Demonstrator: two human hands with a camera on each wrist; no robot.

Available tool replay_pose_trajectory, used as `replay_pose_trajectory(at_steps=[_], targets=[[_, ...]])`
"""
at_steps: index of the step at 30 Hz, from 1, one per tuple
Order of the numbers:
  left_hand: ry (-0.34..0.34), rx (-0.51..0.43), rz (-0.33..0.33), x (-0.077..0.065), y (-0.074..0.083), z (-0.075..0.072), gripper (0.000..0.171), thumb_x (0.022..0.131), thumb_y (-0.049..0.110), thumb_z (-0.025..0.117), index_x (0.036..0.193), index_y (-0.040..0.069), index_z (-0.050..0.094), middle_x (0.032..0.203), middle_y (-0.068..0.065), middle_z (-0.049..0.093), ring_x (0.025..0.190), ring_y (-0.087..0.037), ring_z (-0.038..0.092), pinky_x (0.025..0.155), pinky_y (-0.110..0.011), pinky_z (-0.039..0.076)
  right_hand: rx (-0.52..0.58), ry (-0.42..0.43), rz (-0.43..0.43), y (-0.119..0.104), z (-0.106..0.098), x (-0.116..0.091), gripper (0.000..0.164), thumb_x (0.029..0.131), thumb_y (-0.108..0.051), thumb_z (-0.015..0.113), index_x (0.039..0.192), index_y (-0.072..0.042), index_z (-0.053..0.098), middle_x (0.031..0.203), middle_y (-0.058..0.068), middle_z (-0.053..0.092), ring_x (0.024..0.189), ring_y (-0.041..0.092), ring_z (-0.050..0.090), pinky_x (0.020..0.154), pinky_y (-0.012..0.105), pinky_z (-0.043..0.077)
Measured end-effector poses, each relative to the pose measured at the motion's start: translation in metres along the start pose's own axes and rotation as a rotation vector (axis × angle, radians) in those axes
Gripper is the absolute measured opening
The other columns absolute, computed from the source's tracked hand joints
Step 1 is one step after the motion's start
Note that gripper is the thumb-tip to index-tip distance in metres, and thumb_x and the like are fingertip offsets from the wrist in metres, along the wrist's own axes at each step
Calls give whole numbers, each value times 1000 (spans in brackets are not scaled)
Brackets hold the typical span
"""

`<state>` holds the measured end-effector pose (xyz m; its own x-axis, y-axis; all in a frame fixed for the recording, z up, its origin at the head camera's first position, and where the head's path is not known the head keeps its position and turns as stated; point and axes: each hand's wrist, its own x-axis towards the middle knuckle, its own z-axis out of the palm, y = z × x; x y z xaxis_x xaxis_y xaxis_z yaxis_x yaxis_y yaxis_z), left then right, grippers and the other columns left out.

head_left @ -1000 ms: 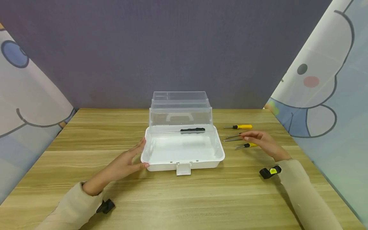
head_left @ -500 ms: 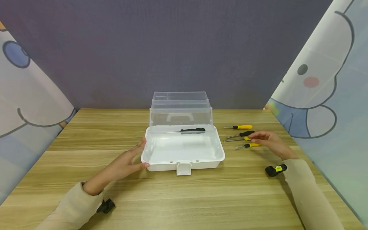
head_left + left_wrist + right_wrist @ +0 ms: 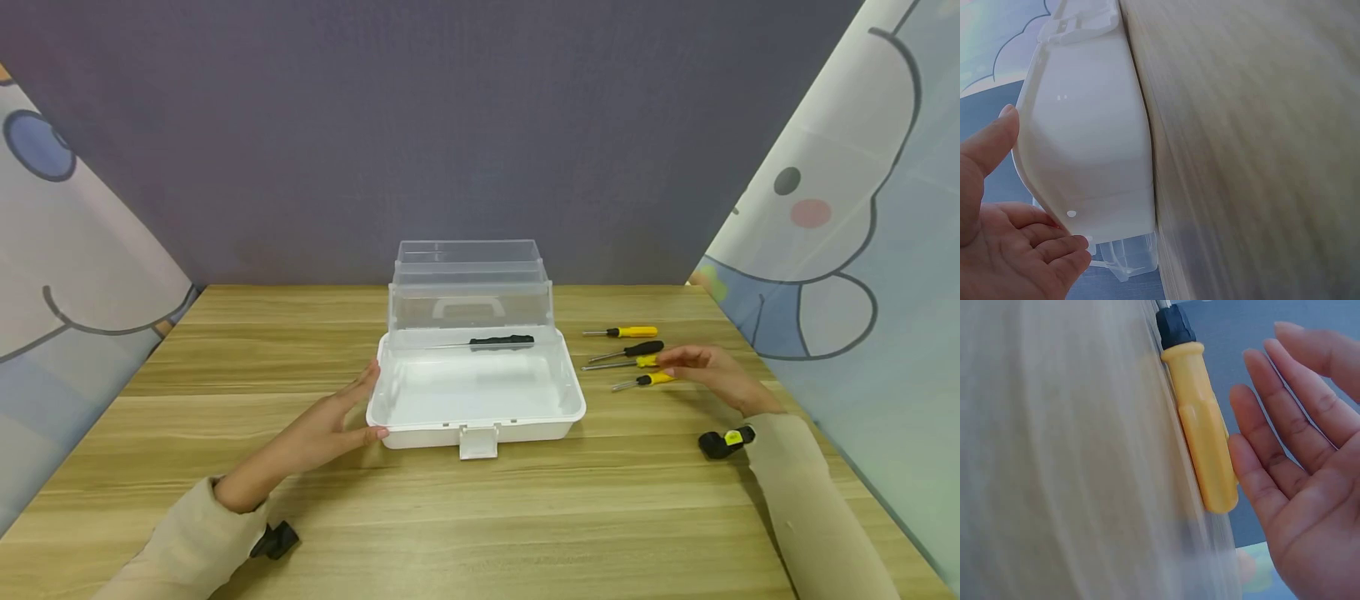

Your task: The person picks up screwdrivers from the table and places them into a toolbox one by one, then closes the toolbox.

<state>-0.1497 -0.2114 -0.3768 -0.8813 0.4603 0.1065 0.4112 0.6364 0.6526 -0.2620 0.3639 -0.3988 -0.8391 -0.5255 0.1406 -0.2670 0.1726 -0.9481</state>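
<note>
Left grip (image 3: 330, 429): fingers spread and mostly straight, braced at 8 to 9 o'clock of the white plastic toolbox (image 3: 478, 433), thumb on its front-left corner, other fingers along the left end, touching rather than clamped around it. Right grip (image 3: 712, 375): loose, thumb well away from the fingers in the wrist view, palm bare; hovers at the handle ends of the lower two loose screwdrivers. Contact with a handle: can't tell.

Toolbox sits mid-counter (image 3: 480, 533), clear lid (image 3: 471, 287) swung up at 12 o'clock, latch (image 3: 478, 443) hanging at 6. Inside: one black-handled screwdriver (image 3: 501, 342) along the back wall, handle toward 1 o'clock, shaft toward 11.

Four more screwdrivers lie on the counter between 2 and 3 o'clock of the box, tips toward 8 to 9. Far to near: yellow with black collar (image 3: 633, 332), apart from the rest; second black-handled one (image 3: 645, 348); yellow-handled one (image 3: 647, 361), just beside it, its end hidden by fingers; nearest yellow with black collar (image 3: 658, 378), end also partly covered.

Both sleeves beige, with black wrist devices at the cuffs. Dark grey panel at 12 o'clock, cartoon-print walls at 10 and 2.
</note>
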Motion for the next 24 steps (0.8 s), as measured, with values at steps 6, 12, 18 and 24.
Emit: replay_pose_trajectory(at_steps=[6, 12, 18, 24], targets=[[1, -2, -3, 0, 1, 0, 88, 88, 37, 65, 148, -3, 15, 155, -21, 10, 140, -39, 16, 109, -53, 20, -85, 42, 46, 2, -6, 0, 27, 94, -1, 55, 118, 11, 56, 111, -8, 67, 97, 6, 63, 80, 20, 52], [1, -5, -2, 0, 2, 0, 88, 88, 37, 65, 148, -3, 15, 155, -21, 10, 140, -40, 16, 107, -58, 21, -119, 48, 94, 4, -10, 0, 32, 94, -4, 55, 120, 15, 52, 111, -10, 66, 99, 5, 63, 81, 19, 51], [1, -6, -1, 0, 0, 0, 87, 88, 37, 65, 149, -1, 15, 155, -18, 10, 140, -38, 15, 112, -43, 19, -134, 31, 103, 5, -12, 0, 33, 95, -4, 55, 120, 17, 50, 111, -11, 66, 98, 4, 62, 80, 18, 51], [2, -13, 2, 0, -1, 0, 87, 88, 37, 65, 149, -1, 15, 155, -19, 10, 140, -38, 14, 112, -31, 15, -140, 16, 132, 4, -13, -1, 34, 95, -5, 54, 120, 18, 50, 112, -12, 65, 99, 3, 62, 81, 19, 51]])
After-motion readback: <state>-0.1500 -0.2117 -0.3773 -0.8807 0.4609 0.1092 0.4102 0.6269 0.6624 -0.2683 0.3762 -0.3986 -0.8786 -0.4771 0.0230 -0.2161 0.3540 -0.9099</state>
